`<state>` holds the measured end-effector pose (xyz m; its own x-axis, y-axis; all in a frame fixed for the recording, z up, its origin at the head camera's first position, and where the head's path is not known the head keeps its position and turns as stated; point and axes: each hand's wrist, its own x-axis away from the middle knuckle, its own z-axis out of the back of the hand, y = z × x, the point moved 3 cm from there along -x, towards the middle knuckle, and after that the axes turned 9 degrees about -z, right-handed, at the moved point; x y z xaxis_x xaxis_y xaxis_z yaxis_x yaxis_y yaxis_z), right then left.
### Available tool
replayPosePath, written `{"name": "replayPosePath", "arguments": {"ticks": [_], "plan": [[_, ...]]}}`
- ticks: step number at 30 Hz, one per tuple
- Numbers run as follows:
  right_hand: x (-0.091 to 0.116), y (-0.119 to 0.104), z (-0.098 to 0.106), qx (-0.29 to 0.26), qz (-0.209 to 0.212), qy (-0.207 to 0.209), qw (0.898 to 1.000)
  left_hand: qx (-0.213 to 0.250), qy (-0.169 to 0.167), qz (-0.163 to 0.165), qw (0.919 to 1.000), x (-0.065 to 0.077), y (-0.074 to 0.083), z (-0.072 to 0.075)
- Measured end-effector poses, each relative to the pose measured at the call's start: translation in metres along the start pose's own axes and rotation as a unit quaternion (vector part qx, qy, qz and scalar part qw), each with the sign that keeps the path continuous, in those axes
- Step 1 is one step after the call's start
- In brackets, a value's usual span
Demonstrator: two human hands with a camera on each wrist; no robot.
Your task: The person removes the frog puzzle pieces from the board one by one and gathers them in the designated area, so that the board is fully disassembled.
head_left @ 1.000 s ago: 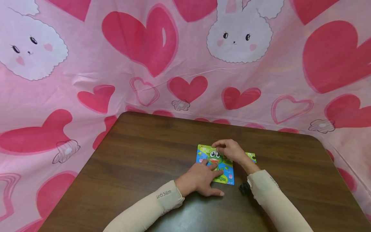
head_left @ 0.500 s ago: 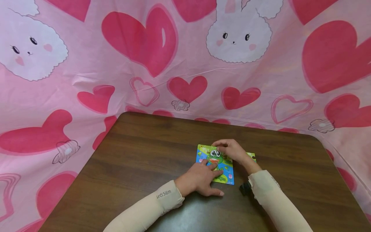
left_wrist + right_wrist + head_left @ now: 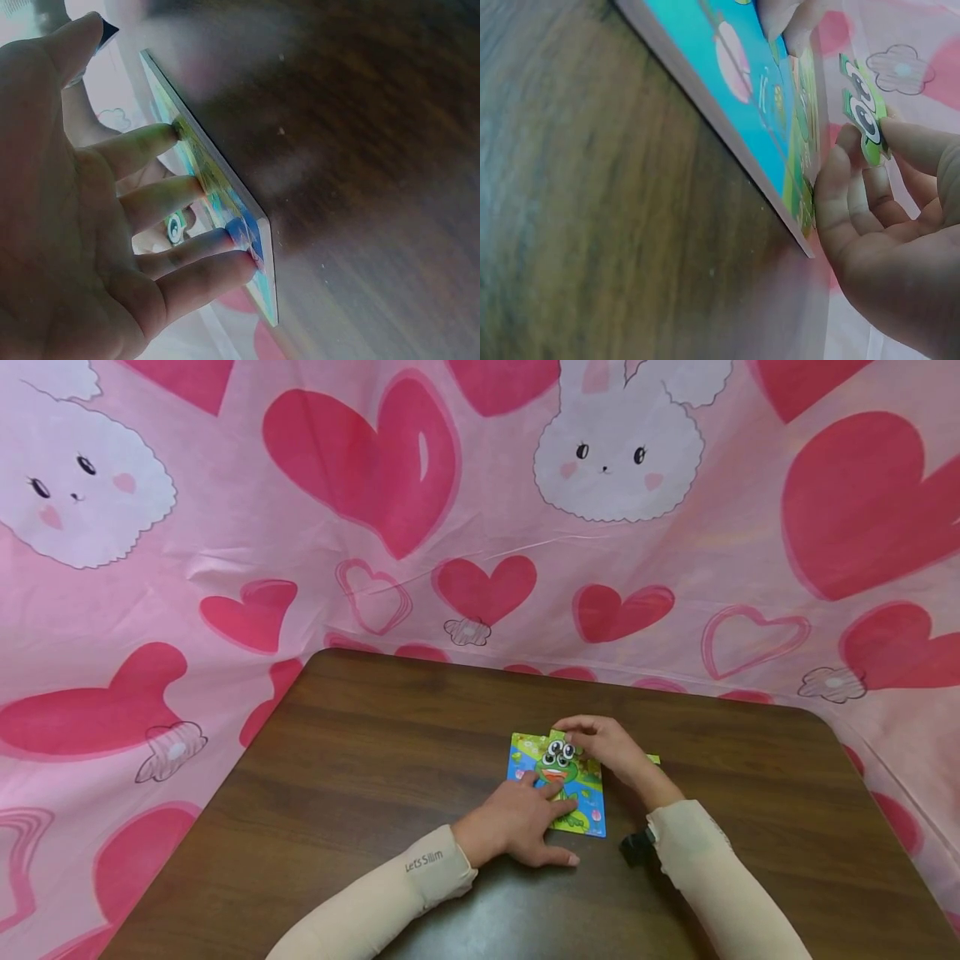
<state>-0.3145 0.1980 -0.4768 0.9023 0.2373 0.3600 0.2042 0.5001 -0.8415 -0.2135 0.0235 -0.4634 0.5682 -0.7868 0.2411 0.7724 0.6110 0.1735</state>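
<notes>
A frog jigsaw puzzle board [image 3: 592, 793] with blue and green printing lies on the table. My left hand [image 3: 517, 822] rests on its near left part, fingers spread and fingertips [image 3: 236, 266] pressing the surface. Above the board's far part, my right hand [image 3: 603, 745] pinches a puzzle piece [image 3: 866, 112] printed with the frog's two eyes. The piece is lifted off the board, and a second pair of eyes shows on the board just below it. In the right wrist view, thumb and fingers hold the piece at its edge.
Beyond the right wrist, a yellow-green piece [image 3: 654, 759] lies mostly hidden on the brown wooden table [image 3: 390, 760]. A black wrist device [image 3: 636, 847] sits under the right cuff. A pink heart-and-rabbit cloth [image 3: 495, 510] hangs behind the table.
My right hand has lifted the eye piece up from the board and moved slightly right. More of the yellow-green piece is now covered. The left hand stays in place.
</notes>
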Motion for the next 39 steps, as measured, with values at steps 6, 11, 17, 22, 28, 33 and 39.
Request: {"name": "replayPosePath", "arguments": {"ticks": [6, 11, 17, 22, 28, 33, 39], "plan": [[0.002, 0.001, 0.006, -0.025, -0.011, -0.002, 1.000, 0.001, 0.001, 0.001, 1.0000, 0.000, 0.000, 0.000], [0.004, 0.003, 0.012, -0.053, -0.013, -0.002, 0.999, 0.003, 0.002, 0.001, 1.0000, -0.001, 0.000, 0.000], [0.009, 0.007, 0.025, -0.062, -0.013, 0.014, 0.998, 0.009, 0.001, 0.000, 1.0000, -0.002, -0.001, -0.001], [0.016, 0.013, 0.038, -0.049, -0.013, 0.024, 0.998, 0.015, -0.001, -0.001, 0.9999, -0.002, -0.001, -0.001], [0.026, 0.024, 0.054, -0.034, -0.020, 0.033, 0.999, 0.010, 0.002, 0.002, 0.9999, -0.002, -0.001, -0.002], [0.033, 0.033, 0.067, -0.026, -0.028, 0.047, 0.998, 0.006, 0.004, 0.005, 1.0000, -0.001, 0.001, -0.002], [0.045, 0.045, 0.083, -0.032, -0.027, 0.065, 0.997, 0.001, 0.006, 0.005, 1.0000, 0.000, 0.001, -0.001]]}}
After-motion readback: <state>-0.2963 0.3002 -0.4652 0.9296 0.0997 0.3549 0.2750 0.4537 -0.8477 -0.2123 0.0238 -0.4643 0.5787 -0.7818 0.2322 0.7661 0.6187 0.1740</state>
